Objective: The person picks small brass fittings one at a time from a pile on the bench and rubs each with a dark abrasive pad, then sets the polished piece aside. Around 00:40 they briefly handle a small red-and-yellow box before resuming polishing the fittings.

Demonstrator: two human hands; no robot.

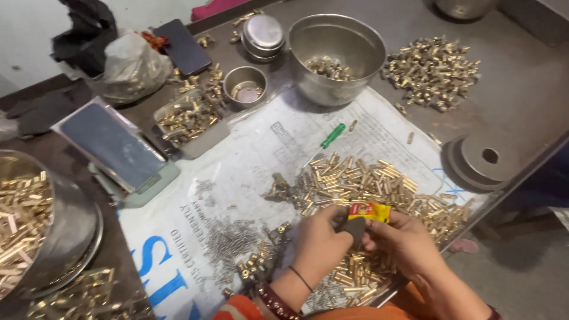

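My left hand (320,240) and my right hand (406,240) meet low in the head view, over a heap of small brass parts (361,181) on a printed white sheet (249,154). Both hands pinch a small yellow and red sachet (368,210), with a dark piece (354,227) between the fingers just below it. A pile of tiny grey screws (231,240) lies left of my left hand. A green-handled screwdriver (332,136) rests on the sheet above the heap.
A large steel bowl (349,41) with some brass parts stands at the back, another brass heap (432,71) to its right. A small steel cup (246,86), a tray of brass parts (189,115), a weighing scale (112,145) and a big bowl of brass parts (65,225) sit left.
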